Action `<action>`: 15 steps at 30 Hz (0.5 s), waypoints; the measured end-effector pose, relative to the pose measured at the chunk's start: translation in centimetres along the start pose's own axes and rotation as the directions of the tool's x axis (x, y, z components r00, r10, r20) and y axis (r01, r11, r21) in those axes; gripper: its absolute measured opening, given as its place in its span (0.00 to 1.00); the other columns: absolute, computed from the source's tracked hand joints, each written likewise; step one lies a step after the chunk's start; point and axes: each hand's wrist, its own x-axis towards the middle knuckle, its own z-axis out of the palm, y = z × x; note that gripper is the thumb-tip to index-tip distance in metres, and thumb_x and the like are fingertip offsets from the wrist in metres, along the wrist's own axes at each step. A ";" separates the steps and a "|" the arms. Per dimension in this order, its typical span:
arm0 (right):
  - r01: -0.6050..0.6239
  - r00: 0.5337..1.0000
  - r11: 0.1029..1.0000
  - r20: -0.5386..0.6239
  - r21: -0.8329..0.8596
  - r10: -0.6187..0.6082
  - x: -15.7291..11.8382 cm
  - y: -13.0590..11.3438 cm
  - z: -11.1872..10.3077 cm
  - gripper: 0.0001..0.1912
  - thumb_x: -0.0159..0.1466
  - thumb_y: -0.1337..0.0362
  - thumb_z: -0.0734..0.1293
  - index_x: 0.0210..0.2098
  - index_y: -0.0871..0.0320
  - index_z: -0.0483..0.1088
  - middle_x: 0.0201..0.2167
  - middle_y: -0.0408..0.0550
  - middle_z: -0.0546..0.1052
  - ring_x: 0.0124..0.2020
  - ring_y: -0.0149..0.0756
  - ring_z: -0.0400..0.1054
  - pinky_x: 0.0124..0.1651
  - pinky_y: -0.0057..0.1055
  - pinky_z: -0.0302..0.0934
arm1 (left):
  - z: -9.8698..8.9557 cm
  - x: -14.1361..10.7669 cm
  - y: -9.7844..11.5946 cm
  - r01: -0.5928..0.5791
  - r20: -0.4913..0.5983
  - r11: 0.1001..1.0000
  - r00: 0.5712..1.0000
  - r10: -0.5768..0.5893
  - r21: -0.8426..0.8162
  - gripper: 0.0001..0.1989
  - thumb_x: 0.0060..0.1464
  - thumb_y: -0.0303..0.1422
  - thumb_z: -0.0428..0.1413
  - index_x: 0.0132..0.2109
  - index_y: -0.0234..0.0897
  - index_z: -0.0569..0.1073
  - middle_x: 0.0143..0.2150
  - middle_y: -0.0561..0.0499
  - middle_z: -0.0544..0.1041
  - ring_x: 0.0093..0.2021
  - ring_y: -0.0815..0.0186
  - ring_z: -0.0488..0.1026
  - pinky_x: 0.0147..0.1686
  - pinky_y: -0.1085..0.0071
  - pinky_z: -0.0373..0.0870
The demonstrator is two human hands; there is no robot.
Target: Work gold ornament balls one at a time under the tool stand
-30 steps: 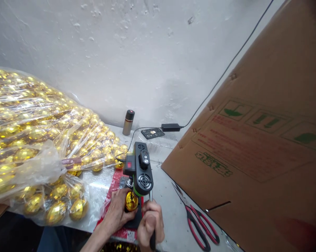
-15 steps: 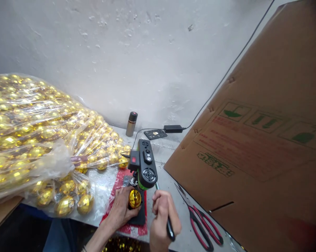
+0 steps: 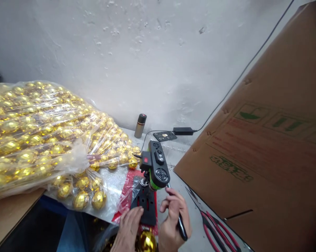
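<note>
A small black and green drill press (image 3: 159,166) stands on its black base plate (image 3: 148,215), over red plastic on the table. My right hand (image 3: 175,220) is closed round its lever, whose black handle (image 3: 182,227) sticks out below the fingers. At the bottom edge, my left hand (image 3: 128,229) rests its fingertips on the front left of the base plate; its thumb is hidden. Just right of that hand is a shiny gold ball (image 3: 147,241), at the front of the plate; whether the hand touches it is unclear.
A large clear bag of gold balls (image 3: 42,129) fills the left. Red-handled scissors (image 3: 219,231) lie on the right, beside a big cardboard box (image 3: 265,147). At the back are a bottle (image 3: 140,126), a phone-like black item (image 3: 165,135) and a power adapter (image 3: 183,131).
The gold ball has left the spot under the drill and is now at the front edge. My left hand has moved down towards me. The whole view has shifted a little.
</note>
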 end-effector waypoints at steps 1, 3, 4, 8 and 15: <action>-0.033 0.998 0.999 -0.057 0.037 0.035 -0.9 0.3 -0.2 0.13 0.74 0.53 0.68 0.42 0.57 0.75 0.37 0.48 0.80 0.23 0.28 0.67 0.29 0.29 0.62 | -0.6 -0.2 -0.1 0.047 -0.107 0.999 0.993 -0.046 0.012 0.44 0.60 0.68 0.55 0.72 0.47 0.69 0.66 0.35 0.78 0.66 0.40 0.76 0.63 0.45 0.75; -0.103 0.987 0.989 -0.114 0.106 0.115 -3.3 1.0 -0.3 0.16 0.75 0.53 0.68 0.55 0.58 0.73 0.35 0.46 0.80 0.23 0.30 0.68 0.27 0.28 0.62 | -3.1 -0.3 -0.5 0.209 -0.354 0.978 0.916 -0.190 0.016 0.35 0.69 0.62 0.47 0.72 0.49 0.67 0.68 0.37 0.76 0.69 0.42 0.72 0.67 0.42 0.71; -0.140 0.986 0.982 -0.073 0.122 0.150 -4.8 1.3 -0.1 0.17 0.76 0.53 0.67 0.57 0.58 0.73 0.31 0.44 0.79 0.22 0.30 0.68 0.27 0.28 0.62 | -5.0 -0.2 -0.9 0.308 -0.460 0.951 0.845 -0.272 0.003 0.31 0.73 0.57 0.45 0.73 0.50 0.65 0.69 0.38 0.73 0.72 0.44 0.69 0.70 0.41 0.67; -0.202 0.937 0.979 0.290 0.005 0.192 -9.9 2.3 3.9 0.14 0.77 0.54 0.64 0.50 0.54 0.79 0.44 0.50 0.85 0.34 0.35 0.79 0.33 0.28 0.71 | -13.4 0.4 -3.7 0.537 -0.779 0.840 0.493 -0.387 -0.078 0.38 0.70 0.58 0.48 0.75 0.40 0.59 0.78 0.33 0.56 0.80 0.40 0.52 0.77 0.35 0.53; 0.119 0.648 0.981 0.760 -0.156 0.043 -11.3 2.7 18.9 0.41 0.65 0.51 0.74 0.73 0.59 0.63 0.62 0.64 0.79 0.62 0.57 0.76 0.59 0.50 0.74 | -19.7 0.7 -10.8 0.675 -0.681 0.551 0.097 -0.726 -0.491 0.61 0.62 0.67 0.48 0.79 0.22 0.36 0.82 0.18 0.32 0.83 0.31 0.26 0.77 0.27 0.36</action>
